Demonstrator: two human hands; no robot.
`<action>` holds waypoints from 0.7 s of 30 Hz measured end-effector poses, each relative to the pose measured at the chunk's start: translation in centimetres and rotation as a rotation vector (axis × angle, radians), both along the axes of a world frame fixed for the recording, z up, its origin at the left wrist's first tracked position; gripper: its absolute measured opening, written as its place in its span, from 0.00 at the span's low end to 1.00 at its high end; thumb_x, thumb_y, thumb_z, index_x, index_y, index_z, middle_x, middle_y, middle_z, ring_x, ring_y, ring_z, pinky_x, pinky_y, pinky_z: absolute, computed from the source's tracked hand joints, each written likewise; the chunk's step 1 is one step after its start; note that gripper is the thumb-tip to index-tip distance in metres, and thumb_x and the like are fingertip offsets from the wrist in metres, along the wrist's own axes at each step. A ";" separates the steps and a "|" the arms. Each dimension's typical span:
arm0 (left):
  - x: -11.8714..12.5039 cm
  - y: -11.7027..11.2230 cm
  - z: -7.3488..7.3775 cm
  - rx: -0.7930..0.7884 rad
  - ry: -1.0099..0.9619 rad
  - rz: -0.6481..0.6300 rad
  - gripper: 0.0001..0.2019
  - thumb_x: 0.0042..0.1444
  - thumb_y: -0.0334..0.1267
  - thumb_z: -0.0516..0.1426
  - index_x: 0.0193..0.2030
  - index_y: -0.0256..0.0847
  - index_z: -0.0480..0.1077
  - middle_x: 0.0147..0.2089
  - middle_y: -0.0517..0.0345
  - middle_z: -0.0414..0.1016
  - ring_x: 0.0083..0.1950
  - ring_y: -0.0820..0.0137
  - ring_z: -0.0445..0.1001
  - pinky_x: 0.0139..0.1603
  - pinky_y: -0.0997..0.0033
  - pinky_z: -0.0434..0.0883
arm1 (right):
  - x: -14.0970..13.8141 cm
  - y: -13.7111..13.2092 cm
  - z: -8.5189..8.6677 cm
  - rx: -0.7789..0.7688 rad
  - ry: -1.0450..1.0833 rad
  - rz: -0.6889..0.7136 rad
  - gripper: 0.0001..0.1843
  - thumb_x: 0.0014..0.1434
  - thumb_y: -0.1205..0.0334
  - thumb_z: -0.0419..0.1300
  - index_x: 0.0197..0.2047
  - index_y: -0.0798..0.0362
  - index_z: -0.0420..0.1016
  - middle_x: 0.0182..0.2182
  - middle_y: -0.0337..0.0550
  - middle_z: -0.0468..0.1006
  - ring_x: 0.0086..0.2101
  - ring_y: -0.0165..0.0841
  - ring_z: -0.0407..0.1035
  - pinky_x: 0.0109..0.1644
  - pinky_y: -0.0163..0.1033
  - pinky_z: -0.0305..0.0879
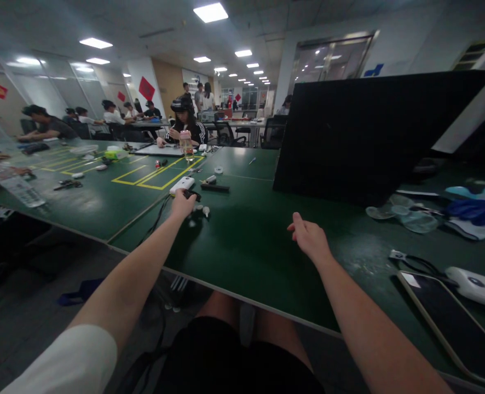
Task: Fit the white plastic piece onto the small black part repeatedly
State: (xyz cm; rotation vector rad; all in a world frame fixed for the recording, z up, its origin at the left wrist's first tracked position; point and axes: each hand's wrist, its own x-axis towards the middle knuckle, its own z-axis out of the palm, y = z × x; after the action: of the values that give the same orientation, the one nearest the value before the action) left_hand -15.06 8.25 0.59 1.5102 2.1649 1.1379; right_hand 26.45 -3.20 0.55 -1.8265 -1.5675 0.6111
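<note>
My left hand (182,205) reaches far out over the green table (246,241) and closes on a small black object (192,193) beside a white power bank (182,184); a black cable runs from there off the table edge. Small white and grey parts (201,210) lie just right of that hand. My right hand (308,236) hovers over bare green tabletop nearer to me, fingers loosely curled, holding nothing.
A large black panel (361,137) stands tilted at right. A tablet (451,323), a white device (478,287) with cable and blue and clear plastic items (406,216) lie at right. Yellow tape marks (144,175), a bottle (186,145) and several seated people are farther back.
</note>
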 end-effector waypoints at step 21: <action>28.7 -5.7 -2.1 -0.077 -0.113 -0.728 0.28 0.65 0.52 0.55 0.66 0.42 0.56 0.56 0.41 0.77 0.48 0.57 0.81 0.45 0.59 0.75 | 1.2 0.4 0.0 0.032 0.063 -0.198 0.43 0.63 0.24 0.36 0.35 0.51 0.76 0.29 0.52 0.81 0.26 0.40 0.75 0.30 0.43 0.68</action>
State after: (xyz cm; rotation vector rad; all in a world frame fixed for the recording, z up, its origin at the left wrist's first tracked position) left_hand 13.59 2.51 -1.55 1.8988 1.3587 0.8371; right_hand 27.65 -2.76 0.52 -1.8913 -1.3281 0.5434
